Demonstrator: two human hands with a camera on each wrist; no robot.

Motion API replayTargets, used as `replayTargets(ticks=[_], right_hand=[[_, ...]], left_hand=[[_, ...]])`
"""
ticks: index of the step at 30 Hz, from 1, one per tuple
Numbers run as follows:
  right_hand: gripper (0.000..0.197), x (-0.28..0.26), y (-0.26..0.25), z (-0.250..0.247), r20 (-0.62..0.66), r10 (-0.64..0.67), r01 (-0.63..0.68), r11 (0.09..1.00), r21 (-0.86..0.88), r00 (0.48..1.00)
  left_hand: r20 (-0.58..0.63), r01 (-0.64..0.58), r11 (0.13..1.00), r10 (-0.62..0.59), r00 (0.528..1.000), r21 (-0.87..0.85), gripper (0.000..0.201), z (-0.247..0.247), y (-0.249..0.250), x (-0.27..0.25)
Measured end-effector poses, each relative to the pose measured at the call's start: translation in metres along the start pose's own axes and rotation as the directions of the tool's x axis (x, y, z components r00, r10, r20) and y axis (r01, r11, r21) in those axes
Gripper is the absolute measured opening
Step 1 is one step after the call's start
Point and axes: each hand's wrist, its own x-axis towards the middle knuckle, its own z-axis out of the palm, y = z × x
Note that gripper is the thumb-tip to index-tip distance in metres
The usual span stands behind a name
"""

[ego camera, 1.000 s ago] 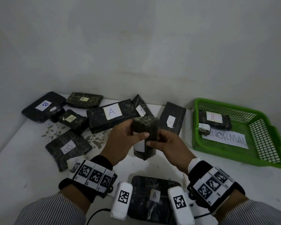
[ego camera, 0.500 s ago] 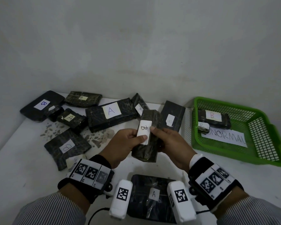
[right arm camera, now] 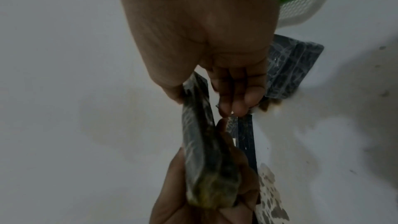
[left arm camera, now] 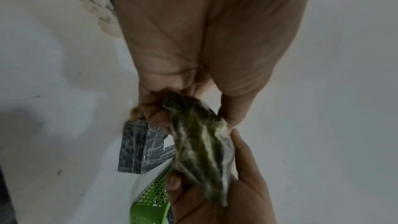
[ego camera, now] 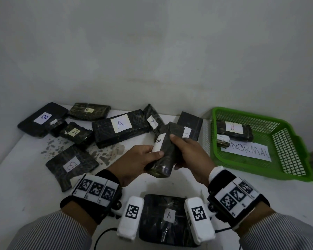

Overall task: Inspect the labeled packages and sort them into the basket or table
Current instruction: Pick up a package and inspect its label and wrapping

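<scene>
Now tilted rightward since before, dark wrapped B-labelled package (ego camera: 165,150) in both hands' grip (ego camera: 170,156).

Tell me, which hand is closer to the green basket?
Right. The right hand grips the B package on the green basket side; the left hand grips its far side.

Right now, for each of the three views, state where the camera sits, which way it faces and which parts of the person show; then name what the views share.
Head: worn on the head, facing forward and down at the table, green basket and labeled packages; both hands and striped sleeves show.
Left wrist: on the left wrist, facing along the left hand to its fingers.
Right wrist: on the right wrist, facing along the right hand.
Shared: all three show the held package gripped by both hands.
</scene>
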Motion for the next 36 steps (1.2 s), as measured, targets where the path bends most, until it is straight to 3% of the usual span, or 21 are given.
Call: replayTargets(ticks=[2, 4, 6, 8, 10, 14, 16, 19, 21, 23, 26, 30, 32, 35, 36], right_hand=[[0.042, 0.001, -0.002, -0.003, 0.003, -0.015, 0.015, 1.0, -0.014, 1.0], [0.031, 0.001, -0.003, -0.004, 0.02, -0.049, 0.048, 0.999, 0.023, 0.999], [0.019, 0.003, -0.002, -0.003, -0.007, -0.067, 0.067, 0.998, 0.004, 0.998], [0.019, 0.004, 0.001, -0.002, -0.058, -0.079, 0.077, 0.996, -0.04, 0.995], [0.023, 0.004, 0.001, 0.001, -0.097, -0.084, 0.082, 0.996, -0.026, 0.992], [0.051, 0.005, -0.001, 0.0, -0.092, -0.049, 0.048, 0.999, -0.021, 0.995], [0.05, 0.004, -0.001, -0.003, -0.056, -0.062, 0.058, 0.996, -0.064, 0.997], [0.044, 0.002, -0.001, -0.007, -0.013, -0.088, 0.088, 0.996, 0.0, 0.996], [0.041, 0.001, -0.003, -0.009, -0.016, -0.113, 0.114, 0.992, 0.05, 0.993], [0.044, 0.006, -0.001, -0.01, -0.065, -0.134, 0.137, 0.99, 0.044, 0.989], [0.068, 0.008, 0.002, -0.007, -0.16, -0.15, 0.144, 0.989, -0.044, 0.976], [0.081, 0.005, 0.002, -0.002, -0.095, -0.125, 0.12, 0.991, -0.058, 0.988], [0.066, 0.003, 0.001, 0.0, -0.05, -0.108, 0.106, 0.994, -0.03, 0.993], [0.006, 0.0, -0.001, -0.004, -0.006, -0.112, 0.112, 0.994, 0.002, 0.994], [0.009, 0.0, -0.001, -0.006, 0.008, -0.114, 0.114, 0.993, -0.016, 0.993]], left_hand=[[0.102, 0.037, 0.991, -0.024, 0.994, -0.127, 0.03, -0.004, 0.001, -0.002], [0.127, 0.083, 0.988, -0.067, 0.99, -0.129, 0.035, -0.003, 0.001, -0.003], [0.067, 0.074, 0.997, -0.076, 0.995, 0.026, 0.032, 0.004, 0.001, -0.002], [-0.026, -0.013, 0.967, 0.02, 0.999, 0.256, 0.023, 0.014, 0.001, -0.003], [-0.058, -0.09, 0.936, 0.116, 0.992, 0.339, 0.024, 0.019, -0.001, -0.003], [-0.047, -0.045, 0.968, 0.058, 0.997, 0.248, 0.026, 0.012, 0.002, 0.001], [-0.025, 0.029, 0.989, -0.025, 0.999, 0.147, 0.026, 0.007, 0.004, 0.0], [0.155, 0.124, 0.991, -0.115, 0.981, -0.048, 0.032, 0.003, 0.006, -0.007], [0.22, 0.163, 0.984, -0.144, 0.965, -0.07, 0.035, 0.0, 0.005, -0.01], [0.148, 0.149, 0.989, -0.15, 0.978, 0.014, 0.031, 0.002, 0.001, -0.008], [-0.01, 0.067, 0.988, -0.066, 0.998, 0.14, 0.018, 0.008, -0.004, -0.004], [-0.06, -0.002, 0.982, 0.013, 0.998, 0.191, 0.017, 0.01, -0.008, -0.004], [-0.101, -0.017, 0.978, 0.039, 0.994, 0.21, 0.017, 0.007, -0.009, -0.004], [-0.136, -0.006, 0.992, 0.023, 0.99, 0.126, 0.015, 0.006, -0.01, -0.005], [-0.141, -0.004, 0.995, 0.018, 0.99, 0.097, 0.015, 0.007, -0.01, -0.006]])
